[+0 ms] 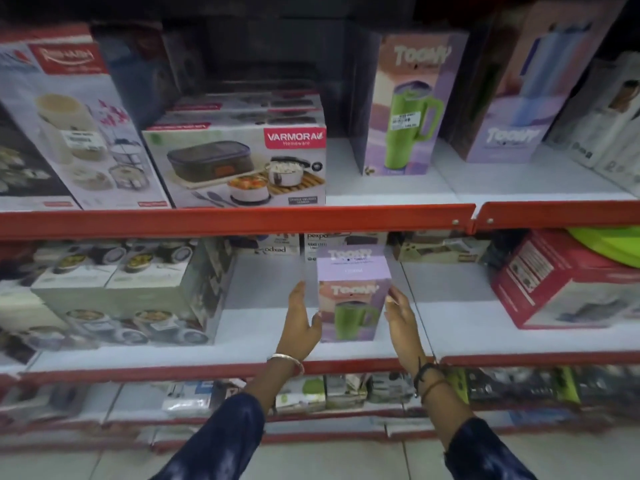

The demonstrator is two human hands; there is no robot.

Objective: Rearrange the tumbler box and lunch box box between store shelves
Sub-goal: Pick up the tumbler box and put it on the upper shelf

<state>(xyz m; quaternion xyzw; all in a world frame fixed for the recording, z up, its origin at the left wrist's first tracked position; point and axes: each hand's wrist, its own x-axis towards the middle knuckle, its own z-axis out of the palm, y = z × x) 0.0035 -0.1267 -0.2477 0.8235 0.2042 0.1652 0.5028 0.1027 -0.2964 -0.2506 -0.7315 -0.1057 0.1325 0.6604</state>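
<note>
Hands (pixel 304 327) flanking tumbler box (pixel 353 299), white shelf (pixel 263 327)

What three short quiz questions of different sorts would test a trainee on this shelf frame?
1. True or false: the purple tumbler box between the hands stands on the top shelf.
2. Which brand is on the lunch box box: A Varmora, B Pexpo?
3. Which wrist wears the silver bangle?

Key: 1 false, it stands on the middle shelf. 2 A. 3 the left hand's; the right hand has dark bands.
</note>
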